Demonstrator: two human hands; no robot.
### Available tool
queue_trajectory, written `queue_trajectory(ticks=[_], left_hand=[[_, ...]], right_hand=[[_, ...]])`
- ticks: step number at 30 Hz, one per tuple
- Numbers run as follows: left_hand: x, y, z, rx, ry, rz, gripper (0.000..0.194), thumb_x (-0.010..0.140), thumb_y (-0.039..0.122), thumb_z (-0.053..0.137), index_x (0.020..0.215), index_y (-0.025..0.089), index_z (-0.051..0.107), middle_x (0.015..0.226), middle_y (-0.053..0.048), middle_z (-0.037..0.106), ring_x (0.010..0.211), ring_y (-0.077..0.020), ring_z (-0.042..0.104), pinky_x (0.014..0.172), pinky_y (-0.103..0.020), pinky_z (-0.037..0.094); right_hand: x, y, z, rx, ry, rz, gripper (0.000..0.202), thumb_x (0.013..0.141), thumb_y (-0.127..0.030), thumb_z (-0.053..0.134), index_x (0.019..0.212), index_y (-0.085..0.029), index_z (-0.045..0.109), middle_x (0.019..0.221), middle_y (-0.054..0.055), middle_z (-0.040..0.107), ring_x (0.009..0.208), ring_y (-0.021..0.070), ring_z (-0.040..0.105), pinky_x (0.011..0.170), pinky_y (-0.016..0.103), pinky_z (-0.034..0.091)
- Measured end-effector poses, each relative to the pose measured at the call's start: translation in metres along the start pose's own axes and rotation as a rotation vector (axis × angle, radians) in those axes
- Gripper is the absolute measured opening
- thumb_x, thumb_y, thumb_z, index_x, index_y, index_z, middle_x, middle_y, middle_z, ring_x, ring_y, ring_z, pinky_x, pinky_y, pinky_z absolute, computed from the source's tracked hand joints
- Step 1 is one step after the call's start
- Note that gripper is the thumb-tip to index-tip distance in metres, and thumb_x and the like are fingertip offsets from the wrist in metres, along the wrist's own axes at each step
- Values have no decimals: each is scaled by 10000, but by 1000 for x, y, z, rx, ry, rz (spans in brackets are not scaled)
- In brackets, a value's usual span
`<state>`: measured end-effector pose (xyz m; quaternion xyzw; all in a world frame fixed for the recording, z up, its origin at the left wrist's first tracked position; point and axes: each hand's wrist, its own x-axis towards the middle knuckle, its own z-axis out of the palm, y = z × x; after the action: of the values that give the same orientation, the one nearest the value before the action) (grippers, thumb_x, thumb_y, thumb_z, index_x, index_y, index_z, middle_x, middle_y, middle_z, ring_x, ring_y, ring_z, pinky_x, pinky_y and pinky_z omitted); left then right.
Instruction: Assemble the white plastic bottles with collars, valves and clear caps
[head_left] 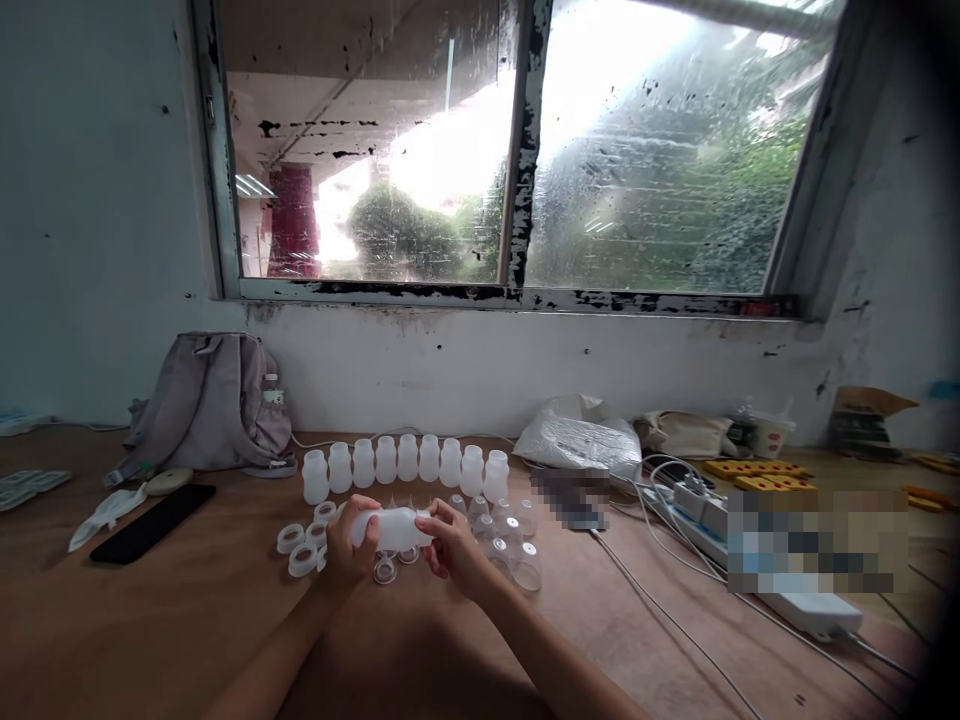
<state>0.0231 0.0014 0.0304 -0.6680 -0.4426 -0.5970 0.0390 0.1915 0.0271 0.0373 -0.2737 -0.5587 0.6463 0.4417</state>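
My left hand point(352, 540) wraps round one end of a translucent white baby bottle point(397, 528), which lies on its side in the air above the table. At its other end, on the right, my right hand point(451, 545) pinches the bottle near its neck. Behind my hands several more bottles point(386, 460) stand upright in a curved row. Several white rings point(303, 559) lie left of my left hand. Clear domed caps point(527, 567) stand to the right of my right hand. Beneath the held bottle are clear nipples point(385, 570), partly hidden by my hands.
A grey backpack point(214, 400) leans at the back left, with a black phone point(154, 523) before it. At right are a silver plastic bag point(577, 440), another phone point(574, 500), and a white power strip point(810, 603) with trailing cables. Yellow trays point(757, 470) lie farther back.
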Motion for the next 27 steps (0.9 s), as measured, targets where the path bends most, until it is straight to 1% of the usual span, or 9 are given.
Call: queue_trajectory(ticks=[5,8,11,14,16,19,24,26,27], left_hand=[[-2,-6,-5,16,-42,121,113,764,244,405,825,186,481,745,-31,574,681,-164,562,620,-269,450],[-2,-8,-2,-21,-18,139,119,759,245,412,832,181,481,758,-33,577,697,-167,569,632,-271,458],[-1,-7,3,-39,-4,24,138,769,276,396,809,184,492,747,-27,586,697,-168,573,630,-272,462],[-2,-9,9,-38,-13,-96,168,781,310,382,794,190,498,724,-18,587,668,-170,569,612,-284,456],[-4,-12,10,-39,-15,-144,177,785,323,383,782,192,501,708,-19,582,650,-175,563,599,-295,449],[-6,-17,11,-43,-8,-173,164,779,323,402,759,199,507,684,-24,576,624,-180,550,585,-305,432],[-3,-21,10,-73,85,-219,160,787,310,402,755,201,514,706,-17,571,668,-180,546,629,-306,419],[-1,-24,9,-85,116,-249,167,794,314,398,748,199,510,723,-9,568,700,-177,544,662,-299,416],[-1,-26,10,-94,134,-267,170,796,315,398,742,197,508,729,-8,567,712,-175,542,675,-296,414]], right_hand=[[-5,4,6,40,8,93,333,661,-426,573,669,-221,310,363,-91,448,249,53,322,280,144,131],[-4,-3,4,-100,19,107,337,682,-483,544,680,-220,333,373,-91,436,263,58,323,299,155,157],[-2,-19,-9,-495,19,-9,337,711,-528,506,695,-199,434,423,-58,466,340,81,392,345,182,233],[-3,-38,-30,-968,178,-243,375,760,-521,450,660,-171,542,564,2,547,519,109,483,464,209,299],[-5,-47,-44,-1189,228,-189,370,768,-501,448,673,-172,586,591,18,566,561,128,499,493,224,296],[-10,-49,-58,-1420,211,2,321,705,-494,535,722,-186,626,640,33,592,613,158,525,500,232,285],[-12,-40,-59,-1558,158,148,244,585,-387,673,732,-194,647,769,60,626,714,202,554,537,243,319],[-9,-39,-58,-1472,112,95,195,623,-363,644,696,-183,646,714,55,624,660,185,554,525,243,333],[-8,-40,-57,-1395,120,23,201,657,-373,612,695,-178,642,692,51,621,634,174,552,523,243,346]])
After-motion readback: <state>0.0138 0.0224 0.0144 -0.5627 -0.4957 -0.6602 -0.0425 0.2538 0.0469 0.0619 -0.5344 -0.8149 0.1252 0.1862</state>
